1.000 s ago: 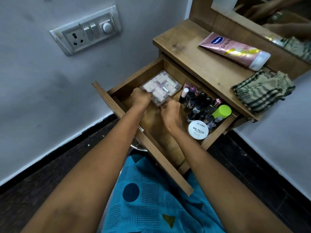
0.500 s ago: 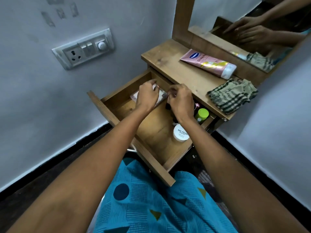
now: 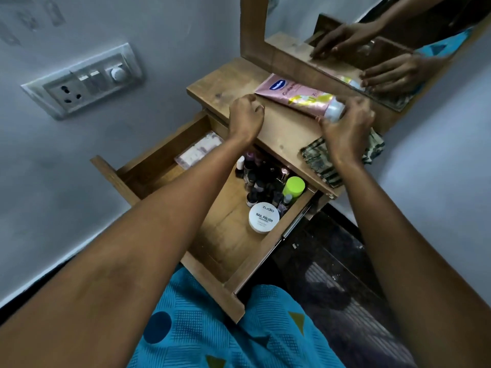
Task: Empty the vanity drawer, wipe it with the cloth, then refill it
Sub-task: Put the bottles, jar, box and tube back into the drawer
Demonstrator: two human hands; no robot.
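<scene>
Right now your left hand (image 3: 245, 118) hovers over the vanity top (image 3: 281, 136), just left of the pink tube (image 3: 295, 95); its fingers are curled under into a loose fist, and whether they pinch anything I cannot tell, since the back of the hand hides the palm; your right hand (image 3: 345, 126) sits at the tube's right end, fingers curled round the white cap, which shows only as a blurred patch between them; the tube lies flat across the far part of the top, near the mirror (image 3: 372, 51).

The checked cloth (image 3: 318, 163) lies crumpled on the right end of the top, partly covered by your right wrist, so its far edge is hidden.

The drawer (image 3: 225, 243) stands pulled out below the top, near you, not yet emptied; your left forearm crosses it and hides its middle; a clear box (image 3: 198, 150) at its far left corner is smeared and its contents unreadable; the nail polish bottles (image 3: 263, 181) cluster dark along the right side, too murky to count, beside a green-capped bottle (image 3: 293, 185) and a white jar (image 3: 263, 217) marked NAIL POLISH.
</scene>
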